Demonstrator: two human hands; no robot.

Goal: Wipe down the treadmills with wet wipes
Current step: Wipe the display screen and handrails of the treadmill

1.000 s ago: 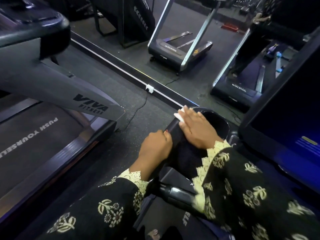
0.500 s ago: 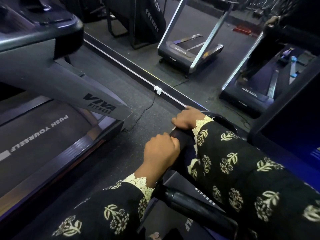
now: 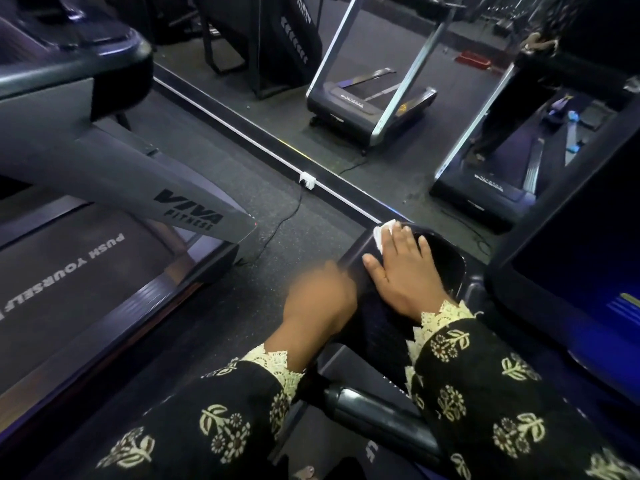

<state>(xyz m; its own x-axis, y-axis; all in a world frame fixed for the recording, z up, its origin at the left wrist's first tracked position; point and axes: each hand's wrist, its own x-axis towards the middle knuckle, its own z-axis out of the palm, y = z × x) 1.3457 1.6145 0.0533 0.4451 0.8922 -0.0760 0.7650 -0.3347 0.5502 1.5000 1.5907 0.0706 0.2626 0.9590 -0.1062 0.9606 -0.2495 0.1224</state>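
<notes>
Right hand's hold: the right hand [image 3: 401,271] lies flat, fingers straight and a little spread, palm pressing a wipe [image 3: 382,233] down; nothing is curled round it.
Left hand's hold: the left hand [image 3: 318,296] is smeared by blur; it sits against the rail's outer edge, but whether it grips I cannot tell.
Wipe: white and crumpled, under the right fingertips, peeking out at 11 o'clock from that hand.
Rail: the black side rail [image 3: 372,327] of the near treadmill runs between the two wrists towards 12 o'clock, and the wipe rests at its far end.
Pocket: a glossy black recess [image 3: 446,261] just beside the right hand, at its 3 o'clock.
Screen: a big dark panel [image 3: 571,237] at 3 o'clock of the scene, with a blue glow low down.
Grip bar: a rounded black bar [image 3: 374,410] at 6 o'clock, between the sleeves.
Sleeves: black with cream flowers and lace cuffs, left sleeve [image 3: 207,427] at 7 o'clock, right sleeve [image 3: 502,393] at 5 o'clock.
Neighbour treadmill: at 9 o'clock, its belt [image 3: 69,271] printed "PUSH YOURSELF", and its grey upright [image 3: 156,188] marked "VIVA FITNESS".
Floor: a white socket [image 3: 307,179] at 12 o'clock, with a thin cable [image 3: 287,216] trailing from it.
Mirror: the mirror [image 3: 398,64] at 12 to 2 o'clock shows more treadmills.
</notes>
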